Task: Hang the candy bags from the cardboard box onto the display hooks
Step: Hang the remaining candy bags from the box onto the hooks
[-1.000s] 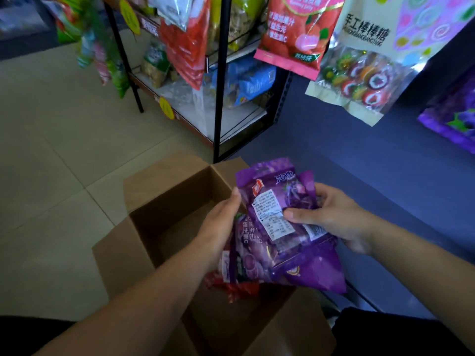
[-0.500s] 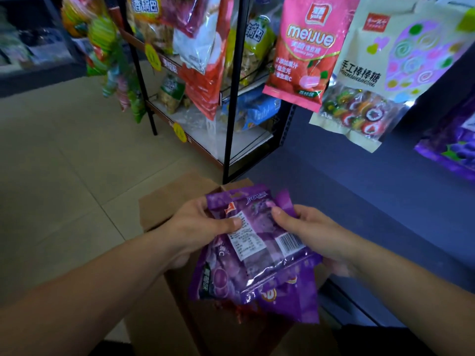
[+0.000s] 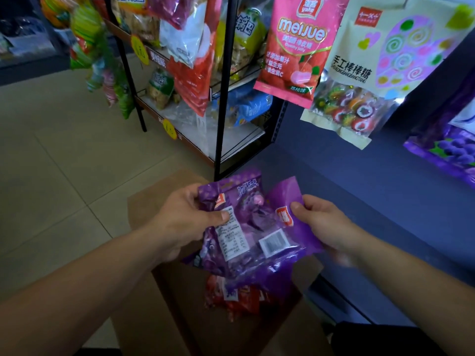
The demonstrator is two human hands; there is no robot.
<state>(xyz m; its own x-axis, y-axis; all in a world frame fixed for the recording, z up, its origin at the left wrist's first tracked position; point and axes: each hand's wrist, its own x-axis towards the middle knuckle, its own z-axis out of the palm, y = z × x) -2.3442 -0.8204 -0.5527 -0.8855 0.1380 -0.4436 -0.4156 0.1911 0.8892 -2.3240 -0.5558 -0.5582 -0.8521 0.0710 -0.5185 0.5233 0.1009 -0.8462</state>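
Hands: two bare hands are reaching forward, both holding candy bags above the box.
Left hand: the left hand (image 3: 185, 217) is gripping the front purple bag (image 3: 246, 227), with the thumb pressing on its white label and the fingers curling behind it.
Right hand: the right hand (image 3: 323, 222) is pinching the top corner of the rear purple bag (image 3: 290, 196) between thumb and fingers.
Bags in hand: two purple bags are showing clearly, overlapping and fanning apart at the top. More purple edges are peeking out underneath, and their number cannot be told.
Box: one cardboard box (image 3: 149, 204) is sitting open on the floor directly below the hands.
Bags in the box: red bags (image 3: 241, 301) are lying inside, crumpled together and too jumbled to count.
Hanging display: three bags are hanging on the blue wall (image 3: 359, 188) up to the right: one pink bag (image 3: 295, 47), one cream lollipop bag (image 3: 359, 80) and one purple grape bag (image 3: 447, 145) at the frame's edge.
Rack: one black shelf rack (image 3: 223, 98) is standing behind the box, holding many snack packets.
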